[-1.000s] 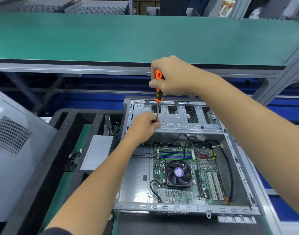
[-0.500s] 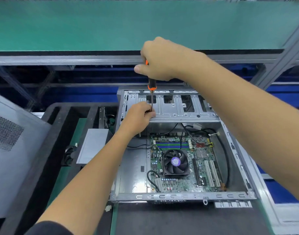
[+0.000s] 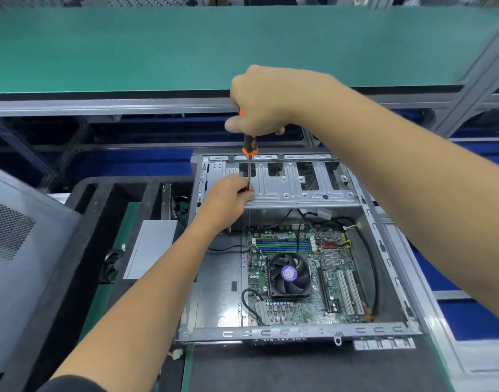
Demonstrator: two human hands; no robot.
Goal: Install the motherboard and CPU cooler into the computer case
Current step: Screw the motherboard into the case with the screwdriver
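Gripping the orange-and-black handled screwdriver (image 3: 249,147) from above, the right hand (image 3: 266,104) is wrapping its curled fingers round the handle so the long steel shaft is pointing almost straight down. Lower down, the left hand (image 3: 228,200) is pinching that shaft between curled fingertips, probably to steady the tip over a screw at the far left corner of the green motherboard (image 3: 302,278) (the tip itself is hidden behind the hand and the drive-bay shelf). That board is lying flat inside the open grey sheet-metal computer case (image 3: 296,333), with the black square CPU cooler fan (image 3: 289,275) sitting near its middle, so both parts appear to be in place already and fastening seems to be the step in hand. Beside the case, a grey perforated side panel (image 3: 22,236) is leaning at the left.
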